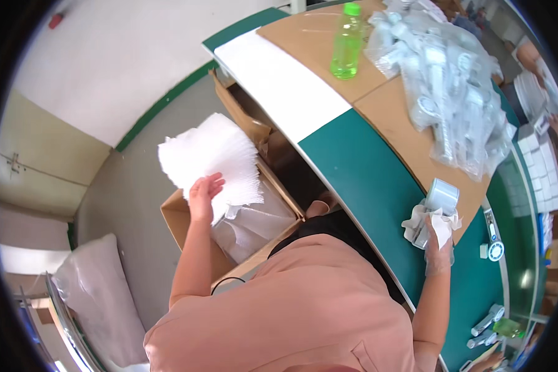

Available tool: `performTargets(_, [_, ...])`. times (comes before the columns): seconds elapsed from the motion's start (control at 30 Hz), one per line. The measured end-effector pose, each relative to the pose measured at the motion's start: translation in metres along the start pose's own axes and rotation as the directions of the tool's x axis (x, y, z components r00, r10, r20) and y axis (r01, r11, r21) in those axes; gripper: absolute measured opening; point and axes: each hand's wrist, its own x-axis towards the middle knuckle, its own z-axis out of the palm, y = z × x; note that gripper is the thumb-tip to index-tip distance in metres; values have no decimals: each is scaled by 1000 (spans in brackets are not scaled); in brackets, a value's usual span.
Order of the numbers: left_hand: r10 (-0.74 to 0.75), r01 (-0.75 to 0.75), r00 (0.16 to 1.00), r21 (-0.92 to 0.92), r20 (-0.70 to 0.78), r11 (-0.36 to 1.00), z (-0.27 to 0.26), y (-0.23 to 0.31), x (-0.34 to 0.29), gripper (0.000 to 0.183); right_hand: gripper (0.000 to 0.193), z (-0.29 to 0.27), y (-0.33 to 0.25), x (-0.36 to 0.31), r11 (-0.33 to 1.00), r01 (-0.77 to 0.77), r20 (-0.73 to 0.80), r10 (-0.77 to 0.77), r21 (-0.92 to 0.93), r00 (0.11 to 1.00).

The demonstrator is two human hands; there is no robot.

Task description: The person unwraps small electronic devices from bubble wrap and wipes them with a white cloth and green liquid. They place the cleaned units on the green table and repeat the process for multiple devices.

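Observation:
My left hand [204, 195] rests against a stack of thin white sheets [208, 152] with ragged edges. Its bare fingers lie slightly apart on the sheets and do not close round them. Beneath is an open cardboard box [173, 218], with more thin white wrapping [254, 226] inside. Over the green table [347, 164], my right hand [437, 248], in a clear thin glove, is closed round a crumpled white cloth [445, 227]. A pale grey-blue cylindrical piece [442, 196] sticks out above the cloth, its lower part hidden.
Many clear-bagged white pieces [443, 87] lie piled on flat cardboard [384, 118]. A green bottle [347, 46] stands at the far side. A white handled piece with a round head [495, 242] lies right of my hand. Other people [533, 84] are at the right edge.

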Motion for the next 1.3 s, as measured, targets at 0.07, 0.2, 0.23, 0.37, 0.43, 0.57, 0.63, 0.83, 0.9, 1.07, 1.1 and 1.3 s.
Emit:
performTargets(0.07, [160,-155,985,90,-61,984,9,49,1,27,45,-11,9,-9,994,-3,55,-3,113,998])
performTargets(0.2, [377,-363,925,171,-57,916,43,143,12,28,44,-13,19,-4,992,-10,78,1,123,997])
performTargets(0.23, [396,-387,918,210,-3,898,54,166,12,27,44,-17,16,-6,992,-73,111,61,100,992])
performTargets(0.37, [422,-453,891,310,165,836,123,239,20,23,43,-15,9,-13,989,-40,106,25,142,994])
performTargets(0.43, [428,-472,881,326,200,819,162,257,40,21,44,-11,-12,-16,942,-91,174,36,322,984])
performTargets(0.57, [411,-474,879,355,241,806,223,290,102,20,52,-13,-23,-15,972,-151,135,128,179,983])
performTargets(0.63, [407,-504,861,406,304,763,256,298,139,20,51,-13,-19,-11,975,-137,113,119,175,986])
performTargets(0.83, [292,-502,855,542,429,674,333,289,230,21,46,-10,-54,-18,876,-326,148,292,356,945])
performTargets(0.9, [273,-510,854,610,442,607,352,273,243,27,45,-9,-45,-12,888,-331,159,295,319,942])
performTargets(1.07, [434,-758,651,507,622,410,375,218,255,54,43,-10,-59,-10,802,-372,165,334,467,928])
performTargets(1.1, [412,-720,647,336,642,608,384,209,240,51,42,-13,-53,-14,791,-352,138,329,501,934])
performTargets(1.3, [444,-713,446,10,777,701,340,161,226,64,14,-23,-51,14,893,-355,439,211,276,873])
